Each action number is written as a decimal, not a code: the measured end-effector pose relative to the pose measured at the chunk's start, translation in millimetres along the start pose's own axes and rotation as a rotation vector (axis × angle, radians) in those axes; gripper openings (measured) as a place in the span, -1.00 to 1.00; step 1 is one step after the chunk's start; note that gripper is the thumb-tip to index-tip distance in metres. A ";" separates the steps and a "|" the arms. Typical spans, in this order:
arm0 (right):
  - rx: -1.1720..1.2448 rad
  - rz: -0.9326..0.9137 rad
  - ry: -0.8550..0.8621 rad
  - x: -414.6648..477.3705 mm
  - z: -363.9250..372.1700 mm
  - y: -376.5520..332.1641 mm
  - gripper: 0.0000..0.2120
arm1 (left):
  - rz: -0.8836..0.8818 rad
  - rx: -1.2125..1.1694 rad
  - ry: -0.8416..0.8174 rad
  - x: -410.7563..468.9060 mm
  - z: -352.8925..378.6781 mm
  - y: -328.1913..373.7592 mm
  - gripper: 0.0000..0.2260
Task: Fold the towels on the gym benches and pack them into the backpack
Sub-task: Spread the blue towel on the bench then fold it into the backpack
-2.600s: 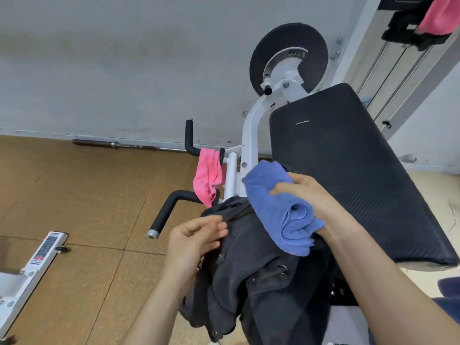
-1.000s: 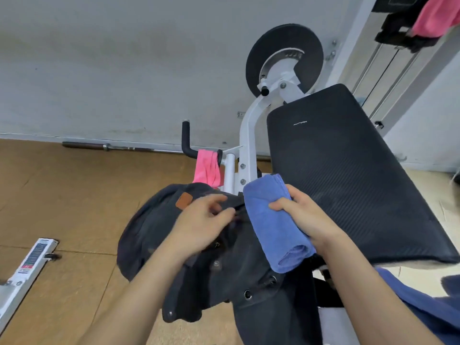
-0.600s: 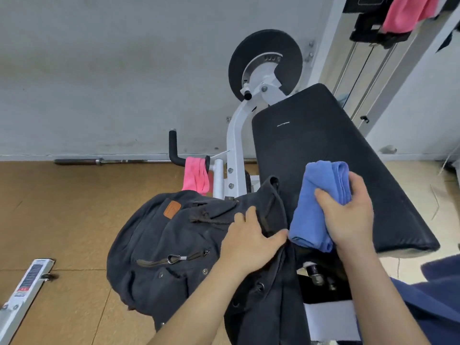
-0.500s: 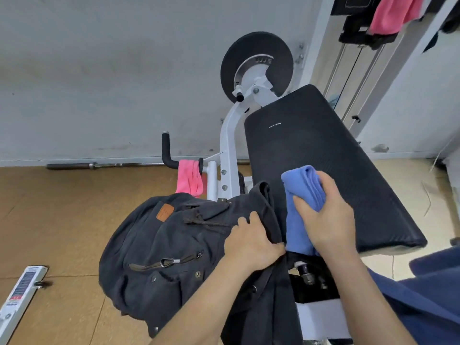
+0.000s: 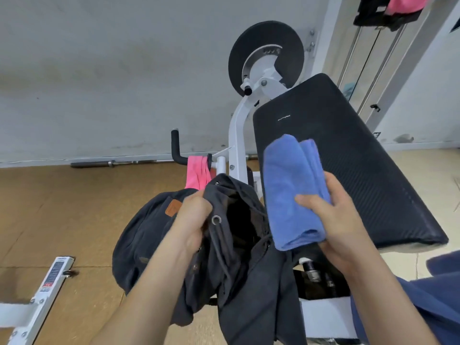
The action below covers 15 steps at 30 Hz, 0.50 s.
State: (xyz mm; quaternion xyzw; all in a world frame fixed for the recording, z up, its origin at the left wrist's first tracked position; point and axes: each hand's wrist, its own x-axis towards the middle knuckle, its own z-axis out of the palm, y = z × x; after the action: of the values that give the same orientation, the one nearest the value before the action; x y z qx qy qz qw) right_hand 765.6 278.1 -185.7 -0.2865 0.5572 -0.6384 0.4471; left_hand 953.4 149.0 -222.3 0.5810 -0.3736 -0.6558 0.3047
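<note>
Head view is looking down on both hands working in front of a black padded gym bench (image 5: 348, 155). The left hand (image 5: 191, 220) is closing tightly around the rim of a dark grey backpack (image 5: 149, 235), fingers curled over the fabric beside a metal eyelet (image 5: 216, 219), and is pulling the mouth of the bag open so that a dark opening is showing just right of the hand. The right hand (image 5: 336, 220) is gripping a folded blue towel (image 5: 288, 190), thumb lying across the front of it and fingers wrapping behind; the towel is standing roughly upright, its lower end hanging just beside the open mouth of the backpack and above it, not inside. The towel is overlapping the near left edge of the bench pad from this angle; whether it is touching the pad cannot be told.

A brown leather patch (image 5: 173, 207) is showing on the backpack's front, left of the left hand. Behind the bag, a pink towel (image 5: 198, 173) is draping over a black handle (image 5: 177, 150) on the white frame (image 5: 236, 135) of the machine. Another pink cloth (image 5: 408, 3) is hanging on equipment at the top right corner. A barbell (image 5: 117, 163) is lying on the brown floor (image 5: 49, 210) along the base of the wall.
</note>
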 end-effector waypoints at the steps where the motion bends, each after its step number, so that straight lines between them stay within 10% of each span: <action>1: -0.073 0.013 -0.065 -0.1 6.8 2.0 -0.67 | -0.027 -0.036 0.000 0.3 -4.7 1.6 -0.86; 7: -1.505 -0.205 -0.284 0.4 37.7 61.8 -0.57 | 0.113 -0.216 -0.192 -23.9 -21.6 31.2 -0.65; 12: -1.628 -0.178 -0.219 12.0 48.7 41.4 -0.66 | 0.197 -0.172 -0.245 -31.9 -34.2 55.0 -0.61; 15: -1.270 -0.029 -0.143 38.5 31.9 25.9 -0.82 | 0.152 -0.121 -0.262 -33.8 -28.2 52.4 -0.64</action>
State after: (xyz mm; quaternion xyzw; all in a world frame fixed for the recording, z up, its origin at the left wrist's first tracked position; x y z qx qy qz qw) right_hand 782.8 229.9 -209.0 -0.5448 0.7920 -0.1692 0.2175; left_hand 984.2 145.2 -161.3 0.4412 -0.4129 -0.7222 0.3364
